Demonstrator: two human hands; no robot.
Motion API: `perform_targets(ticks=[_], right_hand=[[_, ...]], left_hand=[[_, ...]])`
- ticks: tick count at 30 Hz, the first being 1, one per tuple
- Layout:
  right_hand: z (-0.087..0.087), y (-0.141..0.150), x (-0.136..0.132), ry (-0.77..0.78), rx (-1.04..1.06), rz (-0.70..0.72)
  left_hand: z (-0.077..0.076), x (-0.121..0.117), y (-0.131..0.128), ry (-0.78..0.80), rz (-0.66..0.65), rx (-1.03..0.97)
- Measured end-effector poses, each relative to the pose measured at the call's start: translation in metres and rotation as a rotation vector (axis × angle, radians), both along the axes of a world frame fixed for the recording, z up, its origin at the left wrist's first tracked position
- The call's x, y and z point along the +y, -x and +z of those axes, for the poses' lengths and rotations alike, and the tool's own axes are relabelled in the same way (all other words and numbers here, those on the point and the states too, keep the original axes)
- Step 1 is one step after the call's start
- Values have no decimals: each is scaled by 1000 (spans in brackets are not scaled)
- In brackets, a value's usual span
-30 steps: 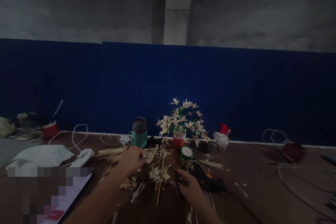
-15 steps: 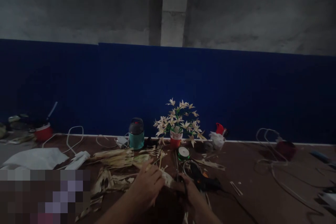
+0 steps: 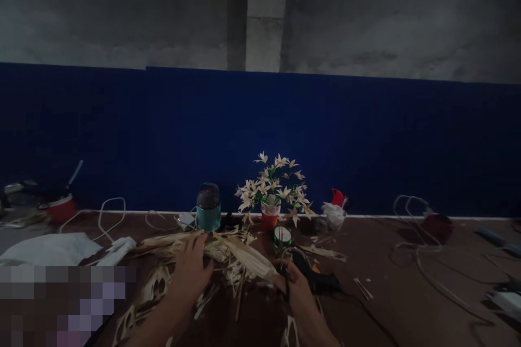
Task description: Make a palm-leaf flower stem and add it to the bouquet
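Note:
My right hand is closed around a pair of scissors, whose blades point up and away from me. A broad pale corn husk stretches from the pile to the fingers of this hand; whether they pinch its end I cannot tell. My left hand lies over the dried husk pile, fingers stretched forward and thumb apart. Cut strips and scraps of husk are scattered between my hands. Beyond them stands a red-and-white cup of husk flowers on green stems.
Right of my right hand lies a black glue gun with its cable. A green-rimmed tape roll sits before the cup. A teal-and-black jar stands behind the husks, white plastic lies left, and loose cables run at right.
My left hand has moved left from beside the scissors onto the husk pile. A wide husk now lies between the hands. The right hand stays near its place with the scissors, their blades more upright.

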State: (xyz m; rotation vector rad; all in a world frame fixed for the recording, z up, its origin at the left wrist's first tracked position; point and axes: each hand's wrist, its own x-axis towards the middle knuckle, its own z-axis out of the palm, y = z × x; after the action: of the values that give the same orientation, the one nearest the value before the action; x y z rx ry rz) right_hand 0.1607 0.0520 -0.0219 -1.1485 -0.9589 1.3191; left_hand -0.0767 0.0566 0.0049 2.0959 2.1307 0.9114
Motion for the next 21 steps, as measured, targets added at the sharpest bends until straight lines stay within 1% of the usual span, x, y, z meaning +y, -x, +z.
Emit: perform_targets(ticks=[2, 4, 5, 7, 9, 11, 13, 15, 16, 18, 21], right_hand=[[-2, 1, -1, -12, 26, 8], [-1, 2, -4, -17, 31, 27], [0, 3, -5, -23, 30, 37], [3, 4, -7, -58, 30, 67], [7, 5, -9, -97, 45, 89], [11, 5, -10, -97, 41, 92], [13, 5, -11, -86, 18, 103], [12, 6, -13, -84, -25, 171], [10, 7, -14, -84, -47, 216], [5, 10, -17, -94, -77, 306], [0, 16, -23, -119, -59, 398]], left_hand=[[-1, -3, -14, 194, -137, -293], [-2, -9, -33, 413, -320, -672], [-2, -12, -44, 472, -380, -880], [-2, -19, -64, 461, -434, -1294], [-2, -22, -79, 439, -394, -1516], [-3, -22, -87, 405, -282, -1624], [-5, -18, -88, 316, -146, -1687], [-6, -13, -85, 208, -20, -1728], [-7, -12, -84, 168, 22, -1750], [-8, -10, -83, 131, 77, -1805], [-10, -14, -87, 146, 62, -1862]])
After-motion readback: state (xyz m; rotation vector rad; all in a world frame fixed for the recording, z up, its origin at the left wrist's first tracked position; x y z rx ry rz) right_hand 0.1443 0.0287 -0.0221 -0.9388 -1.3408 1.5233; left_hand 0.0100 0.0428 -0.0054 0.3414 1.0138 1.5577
